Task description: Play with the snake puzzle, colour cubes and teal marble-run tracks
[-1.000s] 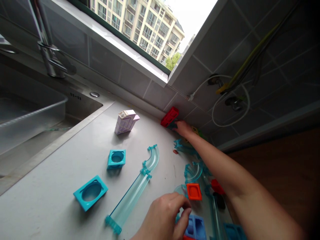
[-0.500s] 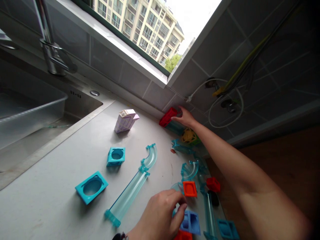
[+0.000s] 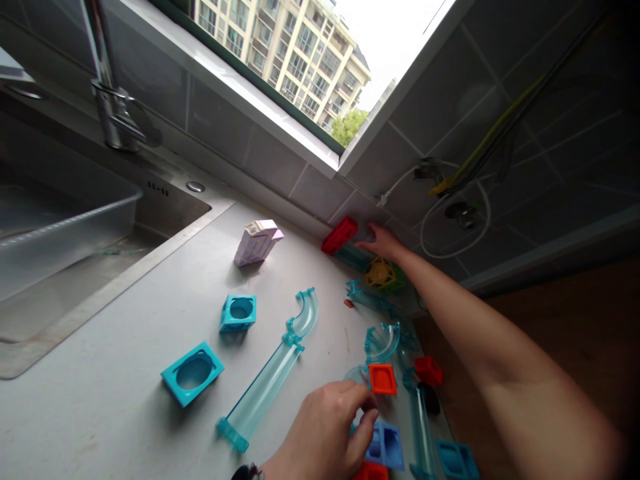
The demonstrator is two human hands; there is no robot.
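At the wall end of the counter, my right hand (image 3: 384, 243) has its fingers spread, just right of a red block (image 3: 340, 235) and above a clear teal track piece (image 3: 353, 256). A yellow slotted wheel-like piece (image 3: 381, 273) lies below its wrist. My left hand (image 3: 333, 423) is curled low over the counter, thumb and forefinger nearly meeting; what they hold, if anything, is hidden. Beside its fingertips are an orange square block (image 3: 383, 379) and a blue block (image 3: 387, 445). A straight clear teal track (image 3: 265, 393) joined to a curved one (image 3: 307, 317) lies to its left.
Two teal blocks with round openings, one nearer (image 3: 193, 373) and one farther (image 3: 239, 312), stand on the left. A small pale carton (image 3: 257, 243) stands near the wall. The sink (image 3: 165, 217) with its faucet (image 3: 113, 113) is at left. More track pieces line the counter's right edge.
My right hand has let go of the red block and drawn back to the right, fingers apart. My left hand keeps its curled pose. The view has shifted slightly.
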